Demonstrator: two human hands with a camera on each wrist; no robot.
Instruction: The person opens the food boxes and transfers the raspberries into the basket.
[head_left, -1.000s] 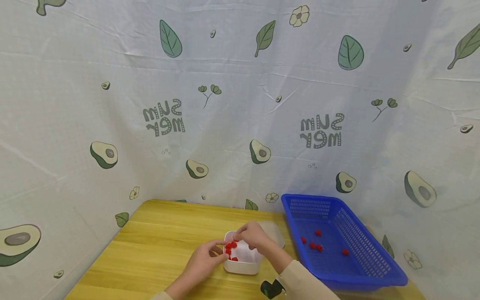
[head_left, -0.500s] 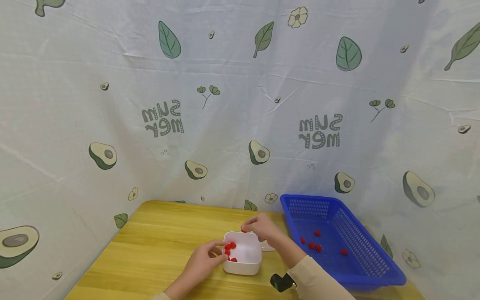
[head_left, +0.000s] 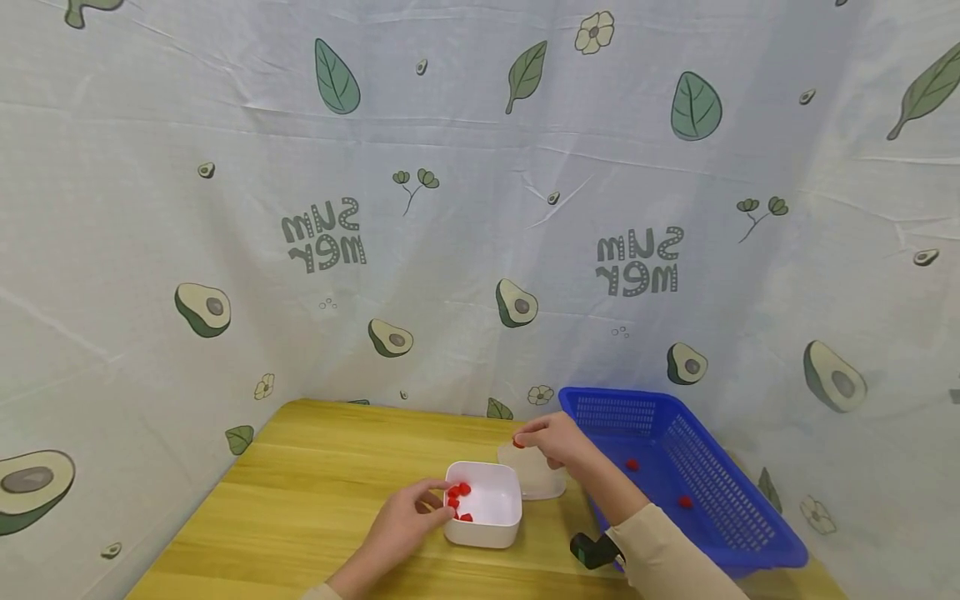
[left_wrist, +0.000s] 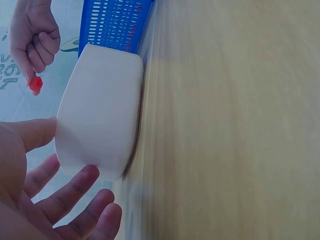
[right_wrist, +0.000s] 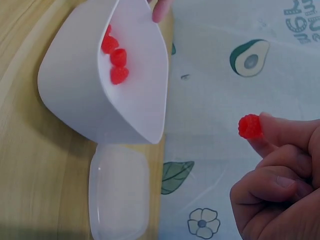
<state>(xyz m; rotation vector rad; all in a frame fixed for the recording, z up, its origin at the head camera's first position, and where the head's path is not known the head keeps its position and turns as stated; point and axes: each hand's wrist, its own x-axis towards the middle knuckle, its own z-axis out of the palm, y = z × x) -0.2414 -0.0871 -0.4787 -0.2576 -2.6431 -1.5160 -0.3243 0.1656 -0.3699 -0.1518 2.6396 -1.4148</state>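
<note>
A white square box [head_left: 483, 532] stands on the table with several red raspberries [right_wrist: 118, 57] along one side inside it. My left hand [head_left: 405, 518] rests at its left side, thumb and fingertips touching the wall and rim, the other fingers loosely spread in the left wrist view. My right hand [head_left: 562, 442] pinches one raspberry [right_wrist: 250, 126] between thumb and index finger, its other fingers curled in. It is raised to the right of the box, over a translucent lid [head_left: 536, 477] lying on the table.
At the right, a blue plastic basket [head_left: 750, 467] holds several more raspberries [head_left: 686, 502], some hidden behind the right forearm. A black device [head_left: 592, 550] shows at the right wrist. The patterned curtain [head_left: 450, 250] hangs behind the wooden table [head_left: 315, 483].
My right hand has lifted out of the box with a raspberry and moved right and back, over the lid. The left hand has stayed at the box.
</note>
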